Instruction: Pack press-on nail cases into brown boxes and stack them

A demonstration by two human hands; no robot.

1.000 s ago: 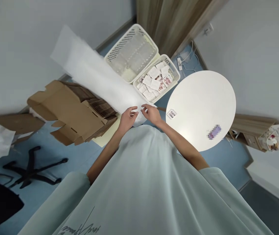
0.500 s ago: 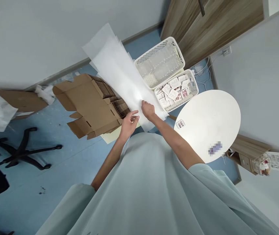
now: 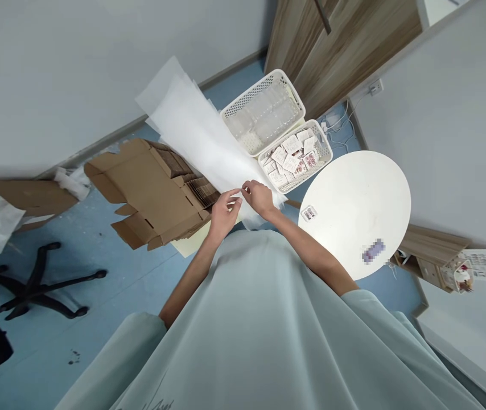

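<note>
My left hand (image 3: pixel 225 212) is held over the near end of a stack of thin white translucent packing sheets (image 3: pixel 200 125), its forefinger stretched out and its thumb apart. Fingertip to fingertip with it, my right hand (image 3: pixel 259 199) has its fingers curled into a pinch. Anything in that pinch is too small or hidden to make out. Left of the sheets lie stacked flat brown cardboard boxes (image 3: pixel 147 191), close to my left hand. Beyond my right hand stands a white basket (image 3: pixel 296 185) of small labelled packs (image 3: pixel 291 162).
A second white basket (image 3: pixel 226 114) holds clear plastic trays. On the right, a round white table (image 3: pixel 354 193) bears a small pack (image 3: pixel 309 213) and a blurred purple item (image 3: pixel 373 250). A black chair base (image 3: pixel 38 282) is on the floor at left.
My right hand has drawn back towards me, and its fingertips now meet those of my left hand. The view has turned slightly; the boxes and baskets stay in place.
</note>
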